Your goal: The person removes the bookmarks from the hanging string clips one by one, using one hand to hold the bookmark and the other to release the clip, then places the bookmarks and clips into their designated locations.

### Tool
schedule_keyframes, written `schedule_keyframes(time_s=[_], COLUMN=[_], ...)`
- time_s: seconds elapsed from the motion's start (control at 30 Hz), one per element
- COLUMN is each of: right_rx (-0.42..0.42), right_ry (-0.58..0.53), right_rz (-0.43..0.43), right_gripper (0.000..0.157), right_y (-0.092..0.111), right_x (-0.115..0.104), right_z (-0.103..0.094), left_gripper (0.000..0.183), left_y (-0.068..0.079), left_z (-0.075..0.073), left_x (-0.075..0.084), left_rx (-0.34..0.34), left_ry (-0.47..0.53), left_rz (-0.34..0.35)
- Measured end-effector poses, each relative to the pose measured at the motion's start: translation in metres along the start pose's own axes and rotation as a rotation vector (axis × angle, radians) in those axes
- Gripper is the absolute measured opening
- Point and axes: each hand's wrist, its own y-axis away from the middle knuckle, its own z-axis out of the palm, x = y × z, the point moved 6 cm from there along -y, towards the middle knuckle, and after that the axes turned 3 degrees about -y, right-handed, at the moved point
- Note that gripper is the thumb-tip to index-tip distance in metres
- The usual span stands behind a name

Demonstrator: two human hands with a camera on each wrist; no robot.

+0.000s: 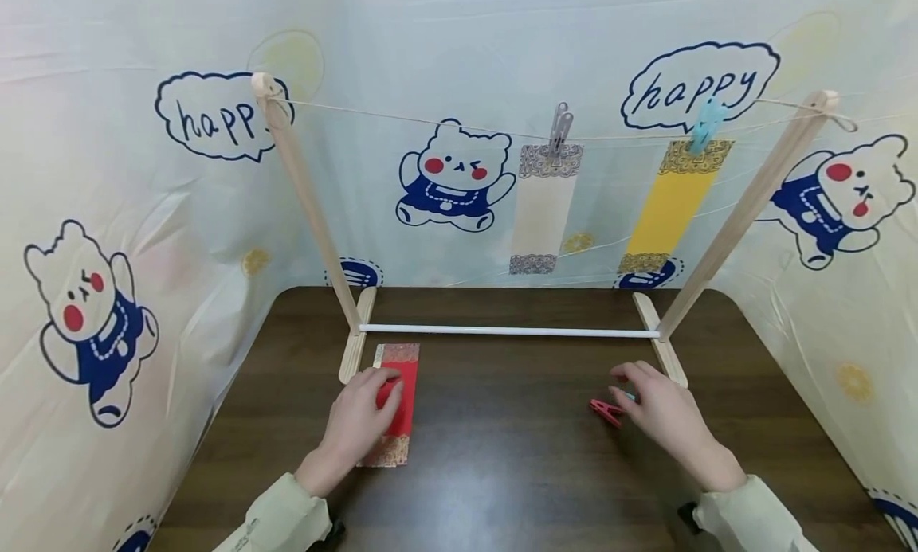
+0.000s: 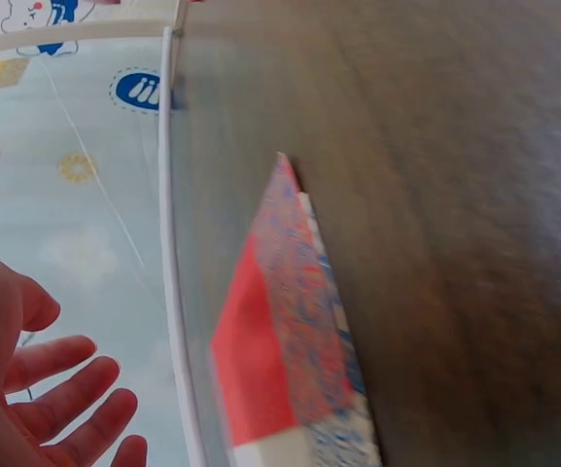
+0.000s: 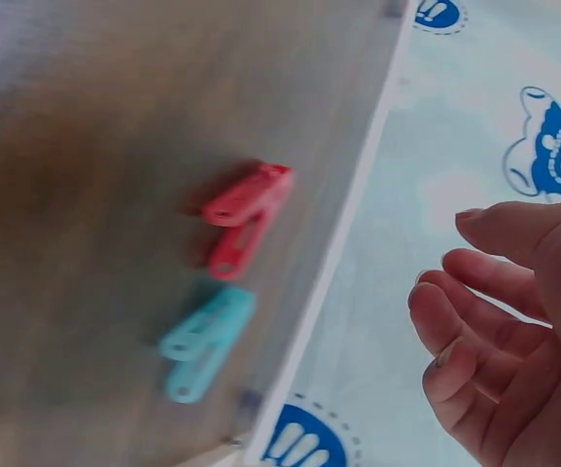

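My left hand hovers over a red paper strip with patterned ends; its fingers are loosely bent and hold nothing. A second, pale strip with a patterned end lies partly hidden under the red one. On the right, my right hand is above a red clothespin and a light blue clothespin lying on the table. The right wrist view shows its fingers relaxed, gripping nothing. From the string hang a white strip, held by a grey clothespin, and a yellow strip, held by a blue clothespin.
A wooden post on the left and another post on the right carry the string. A white rod joins their feet across the dark wooden table. Behind is a printed curtain.
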Motion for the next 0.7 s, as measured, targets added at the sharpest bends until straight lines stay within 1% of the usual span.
schedule_keyframes(time_s=[0.07,0.23,0.33,0.47,0.57,0.6,0.7], right_rx=[0.003,0.004,0.022,0.077,0.125,0.133,0.169], right_ry=[0.0,-0.001,-0.009,-0.017,-0.021,-0.027,-0.026], right_rz=[-0.005,-0.013,-0.029,-0.072,-0.104,-0.111,-0.129], right_gripper=[0.02,0.017,0.018,0.019,0.019,0.018,0.018], right_y=[-0.006,-0.021,-0.03,-0.043,-0.049,-0.05,-0.057], right_x=[-0.003,-0.011,-0.019,-0.029,-0.034,-0.036,-0.039], right_z=[-0.006,-0.022,-0.034,-0.05,-0.057,-0.059,-0.07], left_gripper=[0.022,0.026,0.024,0.019,0.018,0.018,0.018], left_y=[-0.004,-0.016,-0.024,-0.036,-0.042,-0.044,-0.054], left_z=[0.0,0.0,0.002,0.003,0.003,0.003,0.002], left_x=[0.006,0.02,0.029,0.045,0.055,0.059,0.07], left_rx=[0.01,0.043,0.054,0.048,0.046,0.053,0.089], left_ry=[0.009,0.047,0.068,0.104,0.147,0.161,0.192], left_rz=[0.022,0.088,0.122,0.129,0.135,0.142,0.181])
